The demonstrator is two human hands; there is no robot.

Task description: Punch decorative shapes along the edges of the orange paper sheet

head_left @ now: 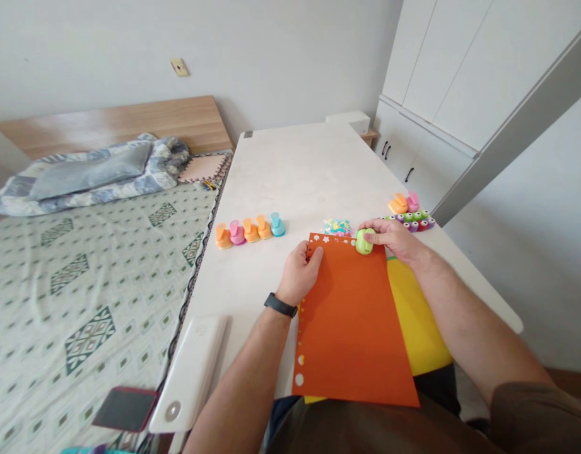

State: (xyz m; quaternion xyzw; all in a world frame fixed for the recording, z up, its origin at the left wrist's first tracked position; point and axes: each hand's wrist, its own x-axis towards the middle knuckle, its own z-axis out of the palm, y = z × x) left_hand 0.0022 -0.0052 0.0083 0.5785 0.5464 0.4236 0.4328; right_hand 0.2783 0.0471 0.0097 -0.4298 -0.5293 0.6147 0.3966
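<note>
My left hand (301,272) pinches the upper left edge of an orange sheet of paper (354,321), thumb on top. Shapes are punched out along the sheet's left and top edges. At its top right, my right hand (392,236) grips a green craft punch (364,241), which sits over the top edge. Whether the punch is pressed down I cannot tell. A yellow sheet (416,315) lies partly beneath the orange one. Just beyond the top edge is a small pile of colourful paper cutouts (336,226).
Several orange, pink and blue craft punches (250,229) stand in a row on the white table (290,170). More punches (404,202) and small purple and green ones (419,221) sit at the right edge. A long white device (190,372) lies at the left, beside a bed (96,271).
</note>
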